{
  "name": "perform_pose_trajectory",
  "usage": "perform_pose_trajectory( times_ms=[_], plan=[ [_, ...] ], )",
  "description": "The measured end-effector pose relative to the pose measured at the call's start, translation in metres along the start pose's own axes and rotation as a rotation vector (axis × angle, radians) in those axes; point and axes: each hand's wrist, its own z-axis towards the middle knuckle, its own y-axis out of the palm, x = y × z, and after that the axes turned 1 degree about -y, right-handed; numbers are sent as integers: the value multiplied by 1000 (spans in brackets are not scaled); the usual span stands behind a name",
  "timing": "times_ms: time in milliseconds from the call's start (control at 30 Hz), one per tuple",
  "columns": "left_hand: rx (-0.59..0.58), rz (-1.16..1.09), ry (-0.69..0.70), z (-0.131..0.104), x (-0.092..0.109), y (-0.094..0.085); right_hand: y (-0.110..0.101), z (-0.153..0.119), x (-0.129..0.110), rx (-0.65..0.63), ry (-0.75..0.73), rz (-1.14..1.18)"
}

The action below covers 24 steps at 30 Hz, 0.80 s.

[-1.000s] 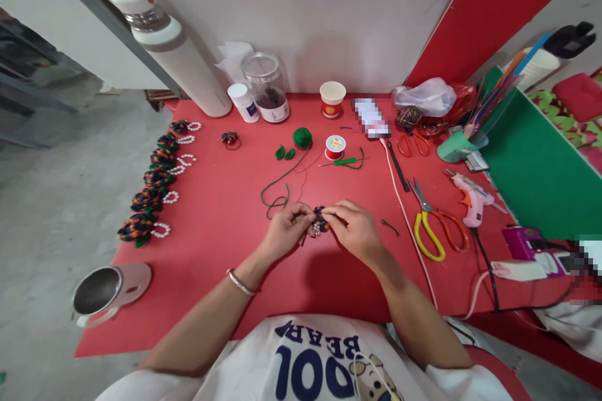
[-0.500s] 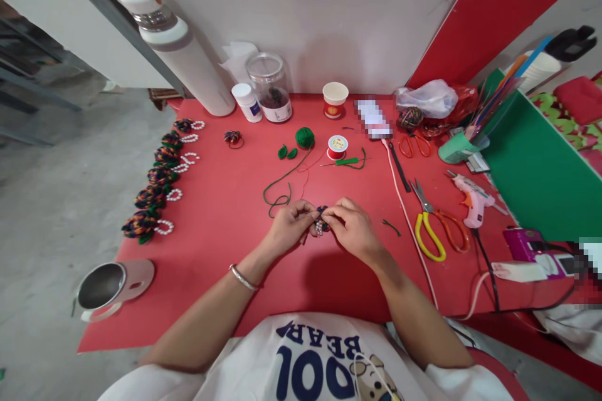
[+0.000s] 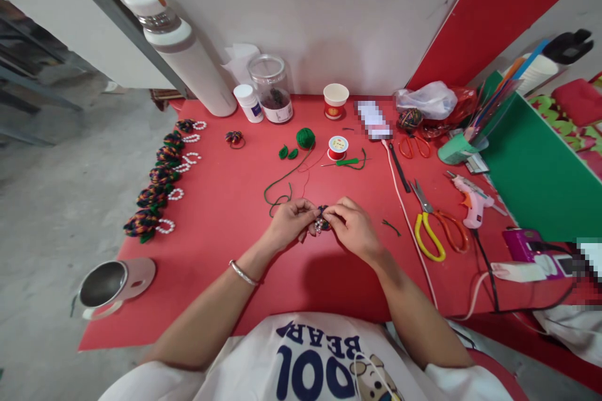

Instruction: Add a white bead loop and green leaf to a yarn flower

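Note:
My left hand and my right hand meet over the middle of the table, fingers pinched on a small multicoloured yarn piece with white beads. Most of that piece is hidden by my fingertips. Beyond my left hand a green yarn strand trails from a green yarn ball. A spool of red thread and a green-handled crochet hook lie further back. Two green crocheted leaves rest left of the ball, and a small yarn piece further left.
Several yarn pieces with bead loops line the left edge, above a mug. A tumbler, a jar and a paper cup stand at the back. Scissors, a glue gun and a white cable lie right.
Both hands keep their pinch on the beaded yarn piece, with only slight finger movement. The whole view has shifted very slightly.

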Motion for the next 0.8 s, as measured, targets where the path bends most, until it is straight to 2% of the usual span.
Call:
perform_pose_trajectory(
  times_ms=[333,500,600,700,800],
  plan=[
    [52,18,73,-5,-2,3,-3,2,3,50,14,-19],
    [185,318,236,-9,-12,9,-4,2,5,85,24,-3],
    [250,529,397,-11,-15,11,-4,3,5,79,26,12],
    [221,743,574,-13,-16,13,-2,3,7,64,15,51],
    [194,872,646,-14,-20,15,0,4,10,52,0,70]
  ],
)
